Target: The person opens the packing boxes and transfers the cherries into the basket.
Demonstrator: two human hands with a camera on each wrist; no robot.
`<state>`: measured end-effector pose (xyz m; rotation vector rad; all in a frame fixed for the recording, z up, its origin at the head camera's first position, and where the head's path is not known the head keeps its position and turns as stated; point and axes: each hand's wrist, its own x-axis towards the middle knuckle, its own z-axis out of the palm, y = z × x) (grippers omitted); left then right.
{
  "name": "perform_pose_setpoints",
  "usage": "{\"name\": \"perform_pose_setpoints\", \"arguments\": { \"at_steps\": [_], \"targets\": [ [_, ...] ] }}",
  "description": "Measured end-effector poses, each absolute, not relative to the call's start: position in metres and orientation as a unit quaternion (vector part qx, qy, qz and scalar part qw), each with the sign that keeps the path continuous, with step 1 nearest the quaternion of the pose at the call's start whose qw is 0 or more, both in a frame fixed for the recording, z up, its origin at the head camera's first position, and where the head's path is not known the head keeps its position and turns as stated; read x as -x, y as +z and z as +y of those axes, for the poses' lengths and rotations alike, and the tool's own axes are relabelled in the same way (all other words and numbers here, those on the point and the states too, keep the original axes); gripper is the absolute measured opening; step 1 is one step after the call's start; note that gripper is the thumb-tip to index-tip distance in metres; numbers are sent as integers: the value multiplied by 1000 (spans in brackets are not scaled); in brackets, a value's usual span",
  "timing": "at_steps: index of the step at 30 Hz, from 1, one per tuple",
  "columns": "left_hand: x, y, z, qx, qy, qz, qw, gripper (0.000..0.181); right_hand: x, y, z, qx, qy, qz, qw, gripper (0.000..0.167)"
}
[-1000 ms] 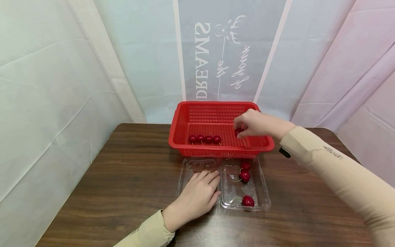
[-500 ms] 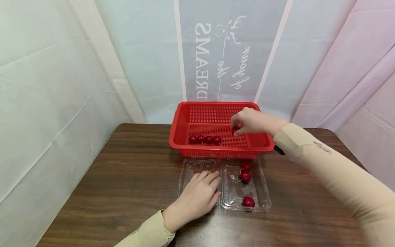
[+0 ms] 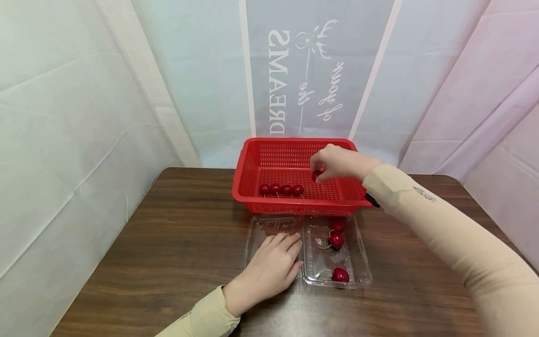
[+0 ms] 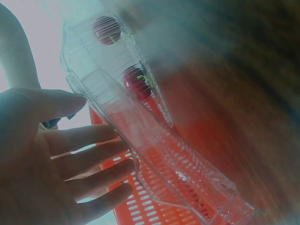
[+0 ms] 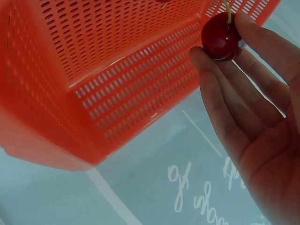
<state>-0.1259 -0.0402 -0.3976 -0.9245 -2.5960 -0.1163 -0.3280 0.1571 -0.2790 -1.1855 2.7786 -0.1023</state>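
Observation:
Between thumb and fingers, the right hand (image 3: 338,162) pinches a dark red cherry (image 3: 316,176) over the red basket (image 3: 273,207). The right wrist view shows that cherry (image 5: 222,37) with its green stem up, held by the right hand (image 5: 262,93). Four cherries (image 3: 287,189) lie in a row on the basket floor, left of the held one. The left hand (image 3: 269,264) rests, fingers extended, on the left half of a clear plastic clamshell (image 3: 317,276). In the left wrist view the left hand (image 4: 70,150) touches the clamshell's edge.
Three cherries (image 3: 336,241) lie in the clamshell's right half, just in front of the basket. The dark wooden table (image 3: 168,243) lies beneath, and a printed curtain (image 3: 219,93) hangs directly behind the basket.
The right hand has moved left over the basket, carrying the pinched cherry nearer the row. The left hand stays on the clamshell.

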Motion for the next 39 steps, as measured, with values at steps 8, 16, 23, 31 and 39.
{"name": "perform_pose_setpoints", "arguments": {
  "at_steps": [8,16,23,31,39],
  "targets": [
    [127,-398,-39,328,-39,-925,188,38,338,-286,154,386,-27,920,67,22],
    [126,-398,-39,328,-37,-925,186,39,347,-296,155,368,-37,925,84,26],
    [126,-398,-39,328,-37,-926,184,38,349,-300,152,348,-35,931,100,29],
    [126,-398,-39,326,-37,-926,187,38,354,-302,148,334,-28,935,119,27],
    [127,-398,-39,327,-39,-925,188,38,360,-303,143,328,-22,934,138,25]
  ]
}}
